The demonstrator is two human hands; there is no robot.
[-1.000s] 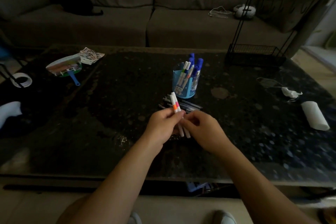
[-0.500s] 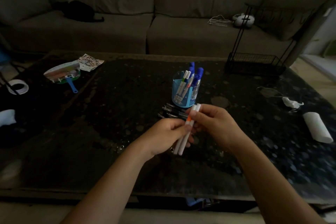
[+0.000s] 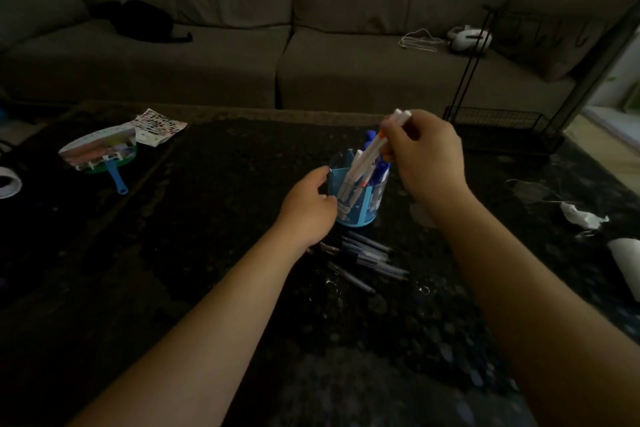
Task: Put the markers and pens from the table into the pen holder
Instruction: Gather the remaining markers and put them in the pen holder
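A blue pen holder (image 3: 360,210) stands mid-table with several markers in it. My right hand (image 3: 427,156) is above it, shut on two white markers (image 3: 367,158) that slant down into the holder's mouth. My left hand (image 3: 308,208) is at the holder's left side, fingers curled against its wall and rim. Several dark pens (image 3: 367,258) lie in a loose pile on the table just in front of the holder.
On the dark stone table (image 3: 207,253) sit a hand fan (image 3: 100,154) and a sticker sheet (image 3: 157,126) at the left, a tape roll (image 3: 7,182) at the left edge, crumpled paper (image 3: 583,218) and a white roll (image 3: 628,265) at the right. A black wire rack (image 3: 502,125) stands at back right, sofa behind.
My right hand took the two white markers from my left hand and carried them up and forward into the holder. My left hand moved forward to the holder's side.
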